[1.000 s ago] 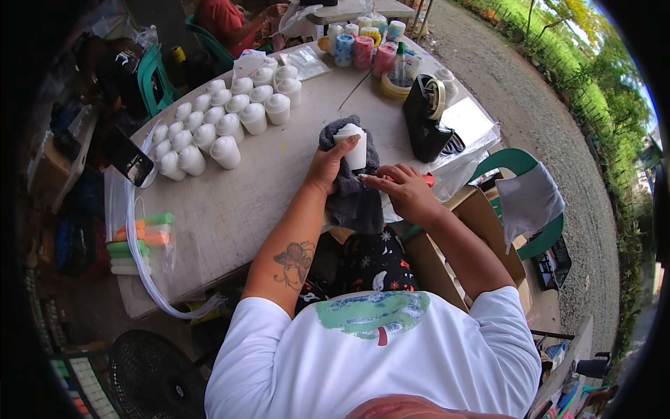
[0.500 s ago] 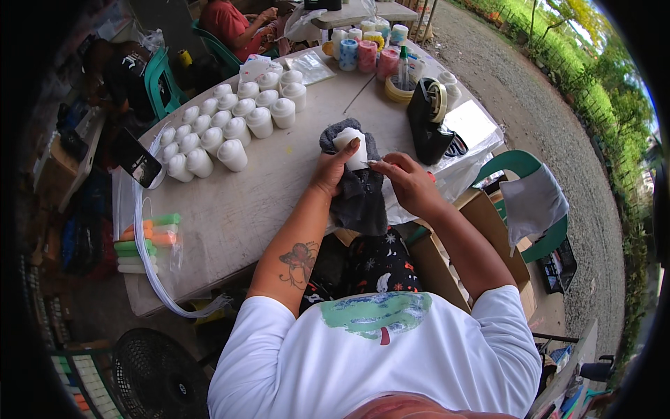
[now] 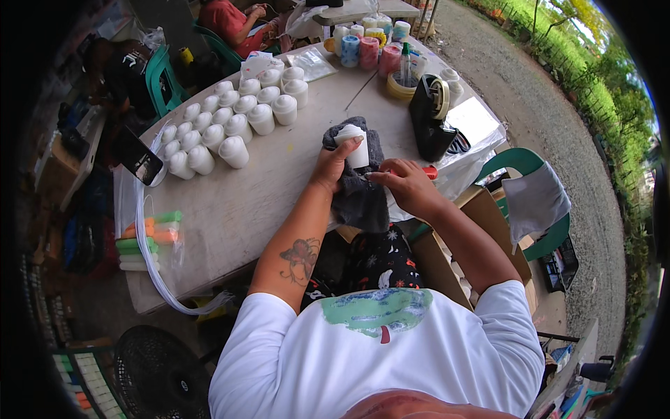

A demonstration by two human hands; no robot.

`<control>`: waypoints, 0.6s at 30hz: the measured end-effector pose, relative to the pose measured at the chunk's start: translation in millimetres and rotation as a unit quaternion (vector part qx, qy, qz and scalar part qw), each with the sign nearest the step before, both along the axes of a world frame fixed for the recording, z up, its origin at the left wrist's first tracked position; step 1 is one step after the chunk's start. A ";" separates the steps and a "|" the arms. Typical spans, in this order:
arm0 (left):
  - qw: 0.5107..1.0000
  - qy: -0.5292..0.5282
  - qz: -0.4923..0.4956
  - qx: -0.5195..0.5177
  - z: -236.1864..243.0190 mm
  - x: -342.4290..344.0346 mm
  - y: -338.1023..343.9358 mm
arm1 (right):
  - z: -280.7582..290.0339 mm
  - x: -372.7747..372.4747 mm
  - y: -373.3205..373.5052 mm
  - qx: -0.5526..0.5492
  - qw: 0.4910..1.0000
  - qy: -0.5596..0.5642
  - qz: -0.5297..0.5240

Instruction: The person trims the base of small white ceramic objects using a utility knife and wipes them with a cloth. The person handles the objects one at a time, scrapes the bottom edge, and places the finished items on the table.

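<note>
My left hand [image 3: 333, 165] is closed round a white candle [image 3: 357, 153] with a swirled, domed top, tilted over the dark grey cloth [image 3: 364, 202]. The thumb lies across the candle's side. Just right of its base, my right hand [image 3: 405, 183] grips a tool with a red handle [image 3: 430, 172]; the handle sticks out behind the fingers. A short metal tip points left toward the candle's lower end, a little apart from it. Fingers hide most of the tool, so its exact kind is unclear. White crumbs dot the cloth.
Rows of similar white candles [image 3: 237, 127] stand on the table [image 3: 209, 237] to the left. Black tape dispenser [image 3: 430, 126] sits at right, coloured candles [image 3: 368, 52] behind. A phone [image 3: 139, 157] and white cords [image 3: 150, 262] are by the left edge. Another person [image 3: 234, 24] sits beyond.
My right hand has lowered slightly and turned, bringing the red handle into fuller view. The tool's tip has moved down from the candle's base. My left hand still holds the candle, now more upright.
</note>
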State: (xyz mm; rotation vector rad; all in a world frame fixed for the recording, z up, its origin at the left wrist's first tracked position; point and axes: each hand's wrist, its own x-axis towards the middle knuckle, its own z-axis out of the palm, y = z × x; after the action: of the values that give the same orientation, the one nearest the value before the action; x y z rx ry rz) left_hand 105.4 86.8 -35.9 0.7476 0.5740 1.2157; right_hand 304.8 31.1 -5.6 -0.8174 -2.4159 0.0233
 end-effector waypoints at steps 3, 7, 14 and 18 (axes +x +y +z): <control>1.000 0.004 -0.011 -0.017 0.1 2.5 -0.8 | -2.0 -3.1 5.5 -0.092 0.988 0.111 -0.048; 0.999 0.036 0.005 -0.001 -0.7 1.3 0.0 | -8.0 -3.7 3.6 -0.029 0.998 0.043 -0.032; 0.999 0.034 -0.008 -0.011 -2.5 -0.2 -0.6 | -8.9 -1.3 9.8 -0.037 0.997 0.056 -0.041; 1.000 0.014 -0.017 -0.022 -3.3 -0.4 0.8 | -5.4 -1.5 3.9 -0.014 0.999 0.044 -0.022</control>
State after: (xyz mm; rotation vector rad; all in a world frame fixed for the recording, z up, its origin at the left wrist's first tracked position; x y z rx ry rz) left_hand 105.1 87.6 -39.2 0.7352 0.6063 1.1593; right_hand 303.3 35.1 -11.0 -0.8634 -2.3191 0.0757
